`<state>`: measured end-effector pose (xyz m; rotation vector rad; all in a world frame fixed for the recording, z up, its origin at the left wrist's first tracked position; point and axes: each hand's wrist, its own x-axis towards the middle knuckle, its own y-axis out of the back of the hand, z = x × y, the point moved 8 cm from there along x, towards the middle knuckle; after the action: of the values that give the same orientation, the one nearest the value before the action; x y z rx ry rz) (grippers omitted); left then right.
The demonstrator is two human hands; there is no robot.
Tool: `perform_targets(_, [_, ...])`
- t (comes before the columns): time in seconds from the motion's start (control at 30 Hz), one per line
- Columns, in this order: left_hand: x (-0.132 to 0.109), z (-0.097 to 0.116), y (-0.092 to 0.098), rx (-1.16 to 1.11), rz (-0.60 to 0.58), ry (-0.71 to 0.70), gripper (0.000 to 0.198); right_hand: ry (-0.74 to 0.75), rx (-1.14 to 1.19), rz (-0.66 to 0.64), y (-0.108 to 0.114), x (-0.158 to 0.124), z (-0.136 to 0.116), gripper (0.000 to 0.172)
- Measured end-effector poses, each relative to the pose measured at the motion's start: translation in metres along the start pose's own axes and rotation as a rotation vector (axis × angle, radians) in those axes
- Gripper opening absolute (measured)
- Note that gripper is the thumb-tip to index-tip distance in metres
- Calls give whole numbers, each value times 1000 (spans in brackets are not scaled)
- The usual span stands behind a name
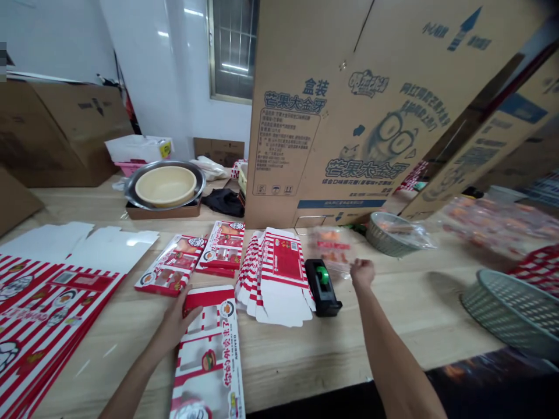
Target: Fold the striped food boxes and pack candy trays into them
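My left hand (178,319) grips the upper left edge of a red-and-white striped window box (209,355), its thumb over the front. The box's cut-out windows show a pale inside. Farther right, my right hand (362,273) is closed at the edge of a clear plastic packet (332,247) with orange and red pieces in it. A black tape dispenser (322,291) with a green core stands left of that hand. Between the dispenser and the window box lies a fanned stack of folded striped cartons (282,267).
Two filled striped boxes (173,265) lie beyond my left hand. Flat cartons (56,314) cover the left side. A large cardboard box (323,134) stands behind. Green baskets (515,308) and more clear packets (493,224) are at right; a cream bowl (166,185) sits back left.
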<state>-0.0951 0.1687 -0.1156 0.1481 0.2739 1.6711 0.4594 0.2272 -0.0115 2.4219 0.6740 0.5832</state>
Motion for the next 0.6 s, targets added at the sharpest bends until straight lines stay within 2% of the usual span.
perform_targets(0.13, [2, 0, -2, -117, -57, 109, 73, 92, 162, 204, 61, 10, -34, 15])
perform_targets(0.2, [-5, 2, -5, -182, -102, 160, 67, 225, 271, 204, 87, 7, -57, 13])
perform_targets(0.27, [-16, 5, -11, -244, -173, 201, 58, 371, 391, 111, 101, -4, -78, 19])
perform_targets(0.33, [-28, 11, -20, -292, -254, 230, 48, 484, 492, -44, 101, -26, -95, 29])
perform_targets(0.43, [-41, 23, -30, -339, -289, 234, 43, 566, 562, -301, 79, -74, -116, 35])
perform_targets(0.53, [-44, 37, -33, -390, -245, 204, 57, 626, 602, -559, 49, -130, -145, 30])
perform_targets(0.6, [-44, 46, -33, -425, -219, 191, 71, 596, 685, -749, 29, -160, -165, 26])
